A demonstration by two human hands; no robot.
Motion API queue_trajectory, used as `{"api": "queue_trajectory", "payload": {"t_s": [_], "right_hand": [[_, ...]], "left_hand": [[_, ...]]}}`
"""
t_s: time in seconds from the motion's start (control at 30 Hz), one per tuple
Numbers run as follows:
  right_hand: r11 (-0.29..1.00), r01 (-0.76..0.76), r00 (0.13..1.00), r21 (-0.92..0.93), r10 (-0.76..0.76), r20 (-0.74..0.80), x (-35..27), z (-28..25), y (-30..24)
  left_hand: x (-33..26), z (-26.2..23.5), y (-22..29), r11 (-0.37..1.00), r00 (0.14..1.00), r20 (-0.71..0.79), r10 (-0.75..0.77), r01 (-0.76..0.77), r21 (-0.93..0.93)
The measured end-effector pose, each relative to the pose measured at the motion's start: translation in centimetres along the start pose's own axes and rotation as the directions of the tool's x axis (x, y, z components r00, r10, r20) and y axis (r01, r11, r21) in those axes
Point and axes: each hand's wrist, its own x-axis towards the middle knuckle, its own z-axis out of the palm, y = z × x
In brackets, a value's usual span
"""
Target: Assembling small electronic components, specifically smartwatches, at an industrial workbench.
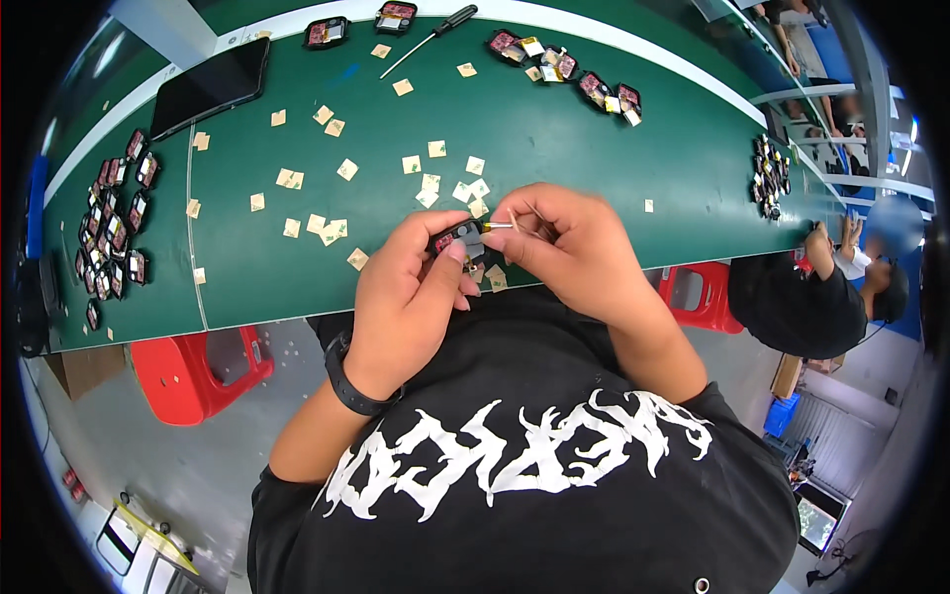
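I have the left hand (404, 297) curled round a small black-cased electronic module (461, 238) at the near edge of the green table (574, 139). The right hand (574, 243) is pinched nearly closed beside it, apparently on a thin tan piece (514, 219). I judge this fine fitting, calling next for a steady left hold. Jagged white lettering (515, 460) crosses the black T-shirt (554, 544).

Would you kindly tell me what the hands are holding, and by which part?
The left hand holds a small black case by its left side; the right hand seems to pinch a thin tan piece, its held part unclear.
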Motion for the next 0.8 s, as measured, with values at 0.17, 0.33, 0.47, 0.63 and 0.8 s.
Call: {"api": "queue_trajectory", "payload": {"t_s": [0.17, 0.33, 0.47, 0.63, 0.8], "right_hand": [[0.990, -0.096, 0.995, 0.107, 0.094, 0.019, -0.6, 0.6, 0.1], [0.952, -0.165, 0.985, 0.258, 0.146, 0.091, -0.6, 0.4, -0.3], [0.972, -0.052, 0.996, 0.231, 0.033, 0.087, -0.9, 0.5, 0.5], [0.967, 0.201, 0.979, -0.155, -0.191, 0.075, -0.5, 0.0, -0.3], [0.695, 0.617, 0.774, -0.369, -0.619, 0.129, 0.4, -0.5, 2.2]], "left_hand": [[0.1, -0.1, -0.2, 0.998, 1.000, 0.002, 0.022, -0.022, -0.050], [0.1, -0.3, -0.3, 0.997, 0.999, 0.023, 0.026, -0.024, -0.069], [0.2, -0.2, -0.1, 0.998, 0.999, 0.040, 0.005, -0.002, -0.069], [0.3, 0.1, -0.1, 0.995, 1.000, -0.009, 0.019, -0.019, -0.101], [0.4, 0.1, -0.3, 0.992, 1.000, 0.019, 0.008, -0.005, -0.128]]}}
